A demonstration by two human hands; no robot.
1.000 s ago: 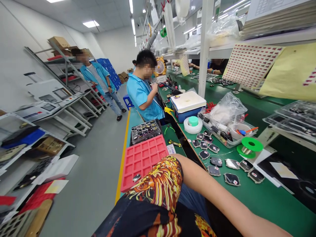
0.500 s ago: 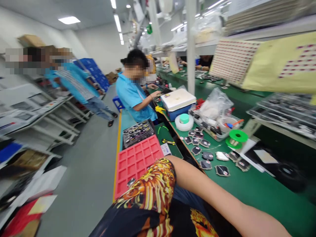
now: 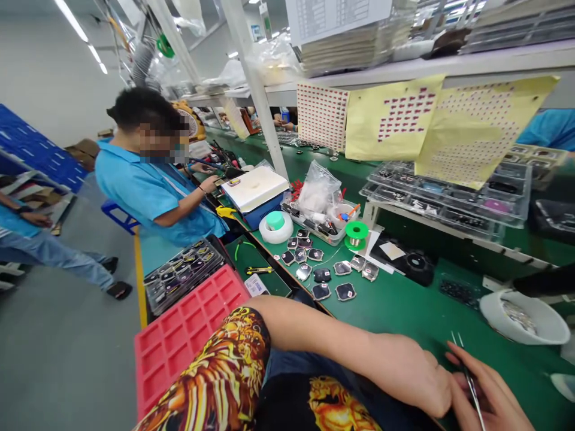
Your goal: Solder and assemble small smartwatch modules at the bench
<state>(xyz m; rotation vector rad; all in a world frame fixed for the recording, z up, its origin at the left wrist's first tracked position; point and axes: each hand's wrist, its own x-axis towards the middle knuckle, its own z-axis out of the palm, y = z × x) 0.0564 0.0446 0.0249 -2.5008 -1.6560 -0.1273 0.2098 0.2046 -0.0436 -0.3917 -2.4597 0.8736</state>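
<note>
The right hand (image 3: 492, 395) pinched fine steel tweezers (image 3: 468, 377) with the tips raised over the green surface (image 3: 417, 317), while the curled left hand (image 3: 411, 377) lay just beside it, its contents, if any, impossible to determine from this view.

A bowl (image 3: 523, 317) sits on the workbench (image 3: 404, 311) right of the tweezers (image 3: 470, 386).

Two hands (image 3: 449, 383), one pair of tweezers (image 3: 469, 383), roughly thirteen black pieces (image 3: 322, 275)
</note>
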